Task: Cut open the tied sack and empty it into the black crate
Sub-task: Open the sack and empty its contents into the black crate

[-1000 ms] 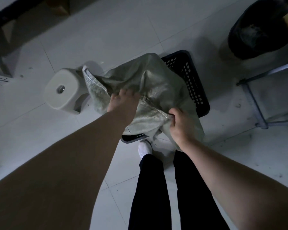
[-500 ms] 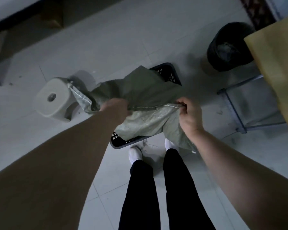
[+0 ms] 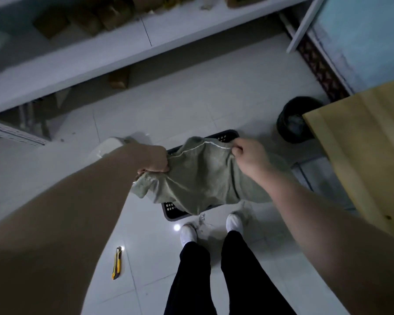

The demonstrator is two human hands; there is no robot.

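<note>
A limp grey-green woven sack (image 3: 200, 178) hangs spread between both hands, over the black perforated crate (image 3: 172, 210) on the floor. My left hand (image 3: 156, 161) grips the sack's left corner. My right hand (image 3: 246, 155) pinches its right upper edge along the pale seam. The sack covers most of the crate; only its near left corner and a strip of the far rim (image 3: 225, 135) show. What lies in the crate is hidden.
A yellow utility knife (image 3: 117, 263) lies on the tiles at the lower left. A white stool (image 3: 105, 147) stands left of the crate, a black bin (image 3: 293, 120) at the right beside a wooden tabletop (image 3: 369, 142). White shelving (image 3: 100, 46) runs along the back. My feet stand just behind the crate.
Both hands have lifted the sack higher and pulled it wider, so it hangs flat. My view has tilted up, bringing the shelving and the knife into sight.
</note>
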